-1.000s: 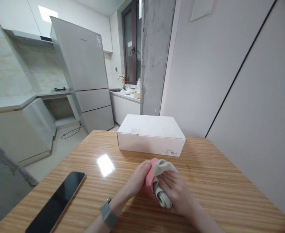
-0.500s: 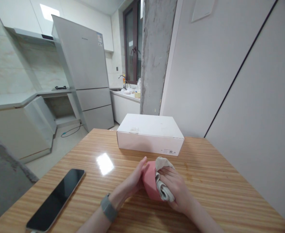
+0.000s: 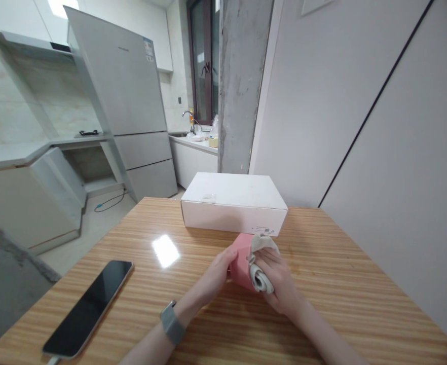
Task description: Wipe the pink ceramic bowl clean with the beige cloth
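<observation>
My left hand (image 3: pixel 216 275) is closed on the left side of a pink faceted vessel (image 3: pixel 240 264), perhaps a cup or small pot, tilted with its opening toward the right. A grey-white cloth (image 3: pixel 260 280) is bunched at that opening, partly over the rim. My right hand (image 3: pixel 281 282) grips the cloth and presses it into or against the mouth of the vessel; the fingertips are hidden by folds. Both hands are just above the wooden table (image 3: pixel 345 284), in front of a white box (image 3: pixel 233 213).
A black-screened phone (image 3: pixel 90 309) with a cable plugged in lies at the table's left. Behind the table stand a grey fridge (image 3: pixel 120 86), a sink counter (image 3: pixel 195 157) and a bare concrete pillar edge (image 3: pixel 242 86). A white wall (image 3: pixel 402 142) borders the right side.
Both hands, with the pink vessel and cloth, have moved slightly up and right, nearer the white box. The vessel has turned a little, and the camera view has shifted slightly.
</observation>
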A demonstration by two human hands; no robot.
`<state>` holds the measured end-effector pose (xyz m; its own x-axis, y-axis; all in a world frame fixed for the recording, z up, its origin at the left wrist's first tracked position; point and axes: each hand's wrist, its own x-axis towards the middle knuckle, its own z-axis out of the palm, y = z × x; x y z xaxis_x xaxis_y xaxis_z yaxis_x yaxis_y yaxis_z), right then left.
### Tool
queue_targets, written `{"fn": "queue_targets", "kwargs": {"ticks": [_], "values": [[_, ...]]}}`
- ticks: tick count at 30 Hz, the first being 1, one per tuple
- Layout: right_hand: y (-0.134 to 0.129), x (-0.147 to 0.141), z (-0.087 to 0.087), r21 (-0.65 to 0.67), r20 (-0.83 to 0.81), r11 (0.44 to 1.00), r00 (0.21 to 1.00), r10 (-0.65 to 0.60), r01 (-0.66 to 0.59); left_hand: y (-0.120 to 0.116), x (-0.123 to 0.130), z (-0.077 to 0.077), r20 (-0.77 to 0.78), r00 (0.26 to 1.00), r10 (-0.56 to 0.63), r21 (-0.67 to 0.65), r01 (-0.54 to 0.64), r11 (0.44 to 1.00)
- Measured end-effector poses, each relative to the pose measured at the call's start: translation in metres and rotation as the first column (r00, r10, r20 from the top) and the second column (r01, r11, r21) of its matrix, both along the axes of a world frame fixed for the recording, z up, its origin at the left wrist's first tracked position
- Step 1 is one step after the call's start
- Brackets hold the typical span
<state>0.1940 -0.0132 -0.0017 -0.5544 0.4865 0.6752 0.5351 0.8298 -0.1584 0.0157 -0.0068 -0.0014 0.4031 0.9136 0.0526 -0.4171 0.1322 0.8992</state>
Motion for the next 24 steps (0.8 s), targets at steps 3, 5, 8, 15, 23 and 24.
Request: {"fn": "queue_targets", "kwargs": {"ticks": [3, 5, 8, 15, 23, 24], "values": [[0.001, 0.004, 0.003, 0.038, -0.012, 0.999, 1.000, -0.020, 0.021, -0.003, 0.005, 0.003, 0.164, 0.983, -0.078, -0.057, 0.089, 0.994], [-0.002, 0.002, 0.005, 0.112, 0.028, 0.994, 1.000, 0.001, -0.004, -0.001, 0.004, 0.002, 0.188, 0.979, -0.075, -0.162, 0.106, 0.981], [-0.008, -0.005, 0.006, 0.180, 0.107, 0.980, 0.992, 0.067, -0.085, 0.004, -0.002, 0.003, 0.121, 0.991, -0.054, -0.252, 0.083, 0.964], [-0.011, -0.019, -0.005, 0.209, 0.138, 0.961, 0.979, 0.153, -0.179, 0.007, -0.016, 0.013, -0.376, 0.923, 0.083, 0.144, -0.030, 0.989], [0.001, -0.008, 0.001, 0.125, 0.055, 0.985, 0.993, 0.109, -0.115, 0.001, -0.009, 0.001, -0.331, 0.915, 0.232, 0.206, -0.170, 0.964], [0.001, -0.006, 0.001, 0.116, 0.042, 0.988, 0.995, 0.093, -0.098, -0.001, -0.007, 0.003, -0.309, 0.928, 0.207, 0.184, -0.155, 0.971]]}}
